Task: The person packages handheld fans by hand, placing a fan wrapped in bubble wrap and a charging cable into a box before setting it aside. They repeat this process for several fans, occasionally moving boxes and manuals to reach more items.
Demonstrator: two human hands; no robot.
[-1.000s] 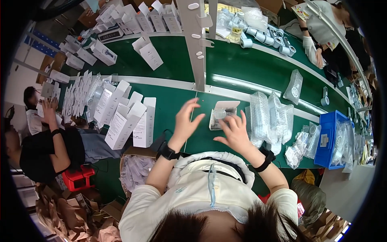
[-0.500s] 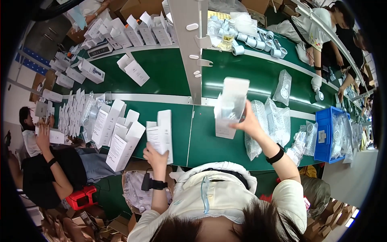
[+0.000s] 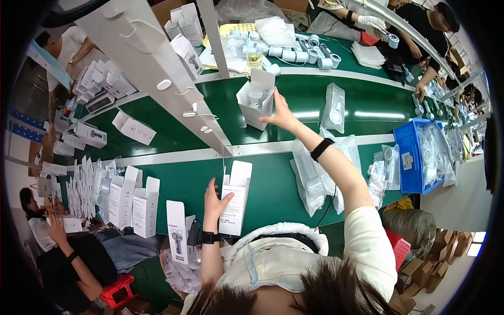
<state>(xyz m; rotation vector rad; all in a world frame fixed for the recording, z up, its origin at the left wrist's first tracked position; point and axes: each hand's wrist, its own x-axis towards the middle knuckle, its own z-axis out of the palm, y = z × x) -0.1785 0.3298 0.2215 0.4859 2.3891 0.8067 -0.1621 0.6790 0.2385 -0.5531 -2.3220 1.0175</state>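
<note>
Right grip (image 3: 283,115) pinching open white box (image 3: 255,114), clear item (image 3: 255,96) inside, box just left of that grip, left grip (image 3: 213,206) spread, thumb over printed carton (image 3: 236,202) on its right, bubble-wrapped packs (image 3: 310,181) on green bench (image 3: 270,194) below right grip, blue bin (image 3: 409,170) well right of it.

Open-top cartons (image 3: 252,111): smooth white cardbd, satin-matt. Bubble-wrap pouches (image 3: 310,182): clear plas., shiny, bumpy. Worktop (image 3: 270,202): green, smooth, fairly matt; green lane (image 3: 220,102) behind it v. glossy, mirrors light. Slotted post (image 3: 147,63): looks like metal, smooth, low sheen. Bin (image 3: 412,181): blue plas., semi-gloss. Shirt (image 3: 370,233): soft matt cloth. Boxes (image 3: 420,264) lower R: brown cardbd, matt.
</note>
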